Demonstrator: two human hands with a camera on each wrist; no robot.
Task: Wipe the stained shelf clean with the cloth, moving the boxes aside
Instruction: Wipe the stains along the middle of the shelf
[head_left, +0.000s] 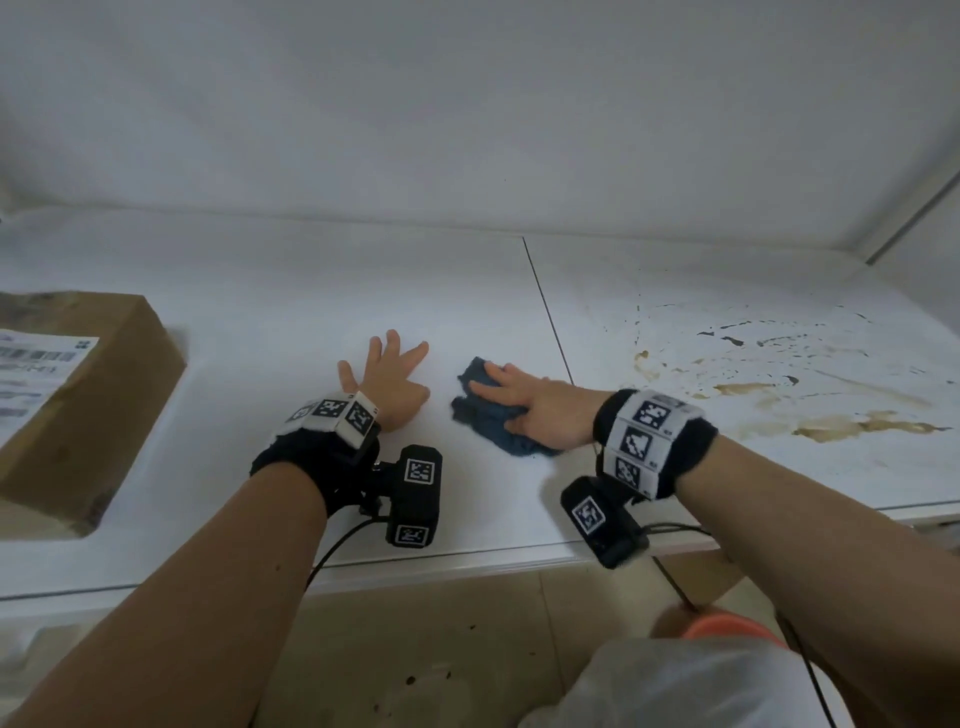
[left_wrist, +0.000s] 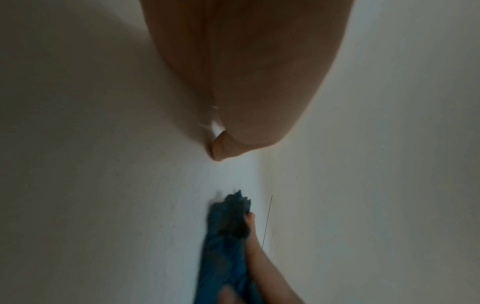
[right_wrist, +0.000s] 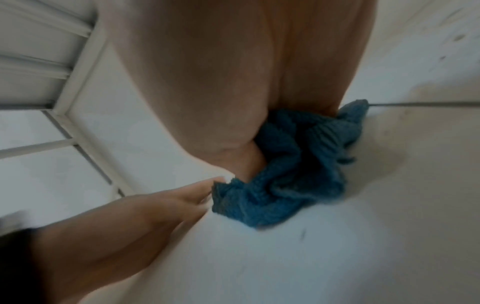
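The white shelf carries brown and dark stains on its right panel. A crumpled blue cloth lies just left of the panel seam. My right hand rests flat on the cloth with fingers stretched out, pressing it to the shelf. In the right wrist view the cloth bunches under the palm. My left hand lies flat on bare shelf beside the cloth, fingers spread and holding nothing. A brown cardboard box with a shipping label sits at the far left, away from both hands.
A white back wall rises behind the shelf and a side wall closes it on the right. Beyond the shelf's front edge is beige tiled floor. Bare shelf lies between the box and my left hand.
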